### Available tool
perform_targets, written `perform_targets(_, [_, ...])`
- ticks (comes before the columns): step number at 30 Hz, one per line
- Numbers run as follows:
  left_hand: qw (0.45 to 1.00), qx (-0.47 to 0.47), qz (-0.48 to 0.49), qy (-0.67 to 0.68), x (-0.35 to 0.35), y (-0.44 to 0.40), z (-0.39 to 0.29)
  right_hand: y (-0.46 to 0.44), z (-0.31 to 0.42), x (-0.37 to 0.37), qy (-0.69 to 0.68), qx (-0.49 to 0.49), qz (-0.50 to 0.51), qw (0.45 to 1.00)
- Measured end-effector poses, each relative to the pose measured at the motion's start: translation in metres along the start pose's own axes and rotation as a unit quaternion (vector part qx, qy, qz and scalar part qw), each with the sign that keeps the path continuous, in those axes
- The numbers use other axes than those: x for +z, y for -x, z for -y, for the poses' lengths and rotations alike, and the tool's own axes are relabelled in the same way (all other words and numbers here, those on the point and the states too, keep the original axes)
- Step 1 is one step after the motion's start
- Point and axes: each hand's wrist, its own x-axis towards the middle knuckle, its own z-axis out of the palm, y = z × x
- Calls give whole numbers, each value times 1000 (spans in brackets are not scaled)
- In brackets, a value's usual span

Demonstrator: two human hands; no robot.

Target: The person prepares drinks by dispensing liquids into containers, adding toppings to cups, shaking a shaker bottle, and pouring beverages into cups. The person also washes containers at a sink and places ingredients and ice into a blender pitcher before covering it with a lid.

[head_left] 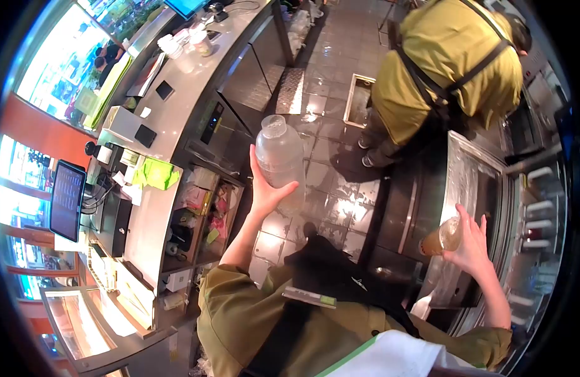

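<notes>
A translucent plastic shaker [280, 154] with a narrow round top is in my left hand [269, 191], its fingers wrapped round the lower side. I hold it up over the tiled floor, slightly tilted. On the right, my right hand [471, 246] grips a clear cup [442, 237] with something brownish in it. The cup is tipped over sideways above the steel counter [400, 235]; some of the fingers stand away from it. I cannot tell how full the cup is.
A co-worker in a yellow shirt [440, 69] bends over the counter ahead on the right. At left runs a long counter [195, 88] with stacked cups [200, 43], a green cloth [157, 174] and a screen [67, 200]. The tiled floor [321, 160] looks wet.
</notes>
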Motion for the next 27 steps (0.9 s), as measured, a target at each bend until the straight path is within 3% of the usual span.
perform_targets(4, [1000, -7, -25, -10, -66, -50, 11, -119, 74, -43, -26, -59, -13, 998])
perform_targets(8, [999, 0, -33, -22, -89, -86, 39, -246, 130, -68, -4, -168, -98, 981])
perform_targets(11, [999, -29, -42, -6, -96, -114, 65, -348, 172, -99, -32, -235, -52, 970])
perform_targets(14, [998, -30, -61, 9, -95, -161, 73, -452, 226, -126, -15, -193, -41, 980])
perform_targets(20, [993, -32, -109, -28, -107, -252, 106, -669, 315, -159, 18, -270, -88, 959])
perform_targets(27, [976, -67, -193, -80, -139, -347, 130, -869, 435, -180, 24, -242, -96, 965])
